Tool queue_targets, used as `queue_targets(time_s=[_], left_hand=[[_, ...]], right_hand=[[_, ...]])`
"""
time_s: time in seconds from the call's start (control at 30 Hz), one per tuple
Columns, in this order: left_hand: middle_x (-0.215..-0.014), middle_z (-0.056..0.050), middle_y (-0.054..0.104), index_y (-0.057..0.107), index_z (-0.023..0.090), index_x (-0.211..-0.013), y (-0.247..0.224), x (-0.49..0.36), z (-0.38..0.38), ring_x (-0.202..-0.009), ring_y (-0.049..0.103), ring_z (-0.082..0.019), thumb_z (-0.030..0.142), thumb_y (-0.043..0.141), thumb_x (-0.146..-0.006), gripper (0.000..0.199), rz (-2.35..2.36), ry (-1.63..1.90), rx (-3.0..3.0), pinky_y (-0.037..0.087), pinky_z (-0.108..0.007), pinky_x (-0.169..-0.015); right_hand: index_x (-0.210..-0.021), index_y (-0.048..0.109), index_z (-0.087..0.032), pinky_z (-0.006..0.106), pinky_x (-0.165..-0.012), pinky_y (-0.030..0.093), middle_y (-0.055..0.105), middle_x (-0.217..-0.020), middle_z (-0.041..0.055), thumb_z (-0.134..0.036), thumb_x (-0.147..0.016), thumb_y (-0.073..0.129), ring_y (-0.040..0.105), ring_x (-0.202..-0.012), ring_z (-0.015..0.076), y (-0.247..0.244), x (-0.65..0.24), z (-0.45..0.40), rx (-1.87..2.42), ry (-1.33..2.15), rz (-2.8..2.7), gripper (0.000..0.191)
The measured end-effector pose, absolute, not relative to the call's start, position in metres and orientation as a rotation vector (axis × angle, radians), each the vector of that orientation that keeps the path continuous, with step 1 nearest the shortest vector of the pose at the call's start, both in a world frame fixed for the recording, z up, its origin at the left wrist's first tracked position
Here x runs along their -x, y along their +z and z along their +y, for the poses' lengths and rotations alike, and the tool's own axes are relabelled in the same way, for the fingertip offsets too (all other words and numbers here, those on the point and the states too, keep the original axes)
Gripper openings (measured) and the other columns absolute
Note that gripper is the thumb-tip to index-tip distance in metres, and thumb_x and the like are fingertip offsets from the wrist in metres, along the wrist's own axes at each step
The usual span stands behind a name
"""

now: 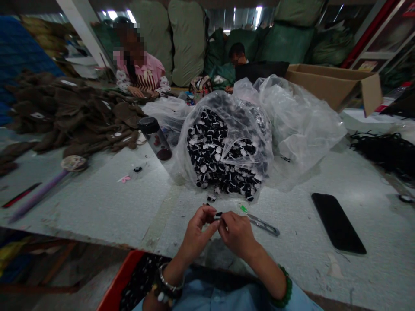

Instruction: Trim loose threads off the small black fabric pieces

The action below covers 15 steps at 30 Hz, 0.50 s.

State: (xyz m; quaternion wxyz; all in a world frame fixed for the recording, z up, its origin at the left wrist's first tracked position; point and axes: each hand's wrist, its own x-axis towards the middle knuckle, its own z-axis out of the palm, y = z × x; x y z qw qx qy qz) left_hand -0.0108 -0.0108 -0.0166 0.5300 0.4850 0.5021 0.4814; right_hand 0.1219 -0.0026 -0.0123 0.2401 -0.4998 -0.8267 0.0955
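Note:
Close to the table's front edge, my left hand (201, 225) and my right hand (236, 231) meet, fingers pinched around a small black piece (218, 214) with some white on it. Its exact kind is too small to make out. Just beyond my fingers lies a clear plastic bag (246, 129), its mouth facing me, full of small black-and-white pieces (207, 151). One loose piece (211, 198) rests on the table in front of the bag. Right of my right hand is a slim grey tool (264, 225) with a green end, perhaps thread snips.
A black phone (339, 222) lies at right, and a dark bottle (155, 138) stands left of the bag. Brown fabric pieces (74, 112) are heaped at far left. A cardboard box (327, 84) and black cords (385, 151) sit at right. Two people work across the table.

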Motion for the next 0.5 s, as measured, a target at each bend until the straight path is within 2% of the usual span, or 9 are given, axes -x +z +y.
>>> queue_targets(time_s=[0.23, 0.4, 0.5], left_hand=[[-0.077, -0.003, 0.057, 0.054, 0.016, -0.084, -0.010, 0.014, -0.012, -0.074, 0.053, -0.016, 0.021, 0.058, -0.064, 0.021, 1.216, 1.128, -1.241, 0.041, -0.027, -0.070], [-0.074, -0.002, 0.058, 0.055, 0.019, -0.087, -0.006, 0.008, -0.017, -0.071, 0.054, -0.015, 0.020, 0.059, -0.061, 0.027, 1.362, 1.171, -1.398, 0.040, -0.027, -0.071], [-0.078, -0.002, 0.057, 0.049, 0.018, -0.090, -0.009, 0.005, -0.017, -0.075, 0.054, -0.015, 0.019, 0.056, -0.064, 0.027, 1.405, 1.234, -1.264, 0.040, -0.027, -0.072]], right_hand=[[-0.057, 0.050, -0.017, 0.017, -0.041, 0.029, 0.048, -0.044, -0.0041, -0.019, -0.075, 0.042, 0.043, -0.040, 0.0073, -0.004, -0.126, -0.003, 1.337, 0.929, -1.799, 0.020], [-0.056, 0.050, -0.017, 0.017, -0.041, 0.029, 0.047, -0.044, -0.0040, -0.018, -0.072, 0.043, 0.042, -0.040, 0.0075, -0.006, -0.121, -0.006, 1.377, 0.837, -1.760, 0.018], [-0.059, 0.051, -0.017, 0.018, -0.044, 0.030, 0.049, -0.049, -0.0019, -0.018, -0.073, 0.042, 0.044, -0.044, 0.0084, -0.007, -0.115, -0.008, 1.370, 0.667, -1.894, 0.017]])
